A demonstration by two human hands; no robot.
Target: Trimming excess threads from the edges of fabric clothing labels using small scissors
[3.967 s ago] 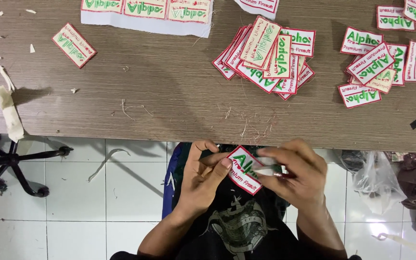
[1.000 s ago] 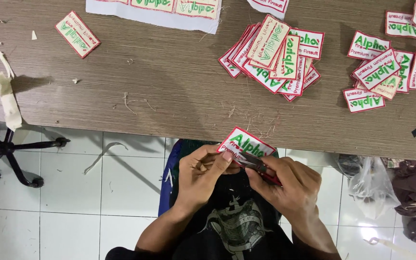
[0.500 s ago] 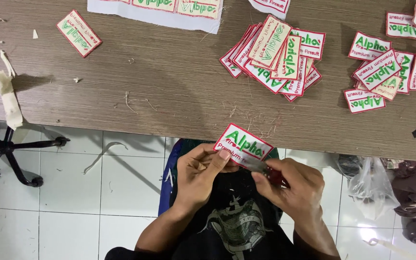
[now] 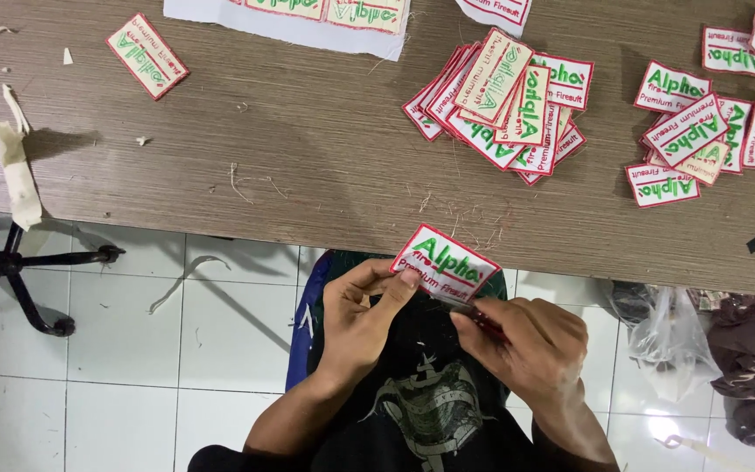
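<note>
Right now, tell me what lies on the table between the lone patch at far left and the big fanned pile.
Head view: bare wood tabletop with a few loose thread scraps lies between the lone patch and the fanned pile. No patches there.

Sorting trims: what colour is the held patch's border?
Red, on the white rectangular embroidered patch; head view.

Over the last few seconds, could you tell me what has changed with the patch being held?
The patch has been turned face up and lifted toward the table edge. The left hand keeps its grip on the patch's lower left edge, and the right hand still works a small red tool under it. The patch piles on the table stayed put.
</note>
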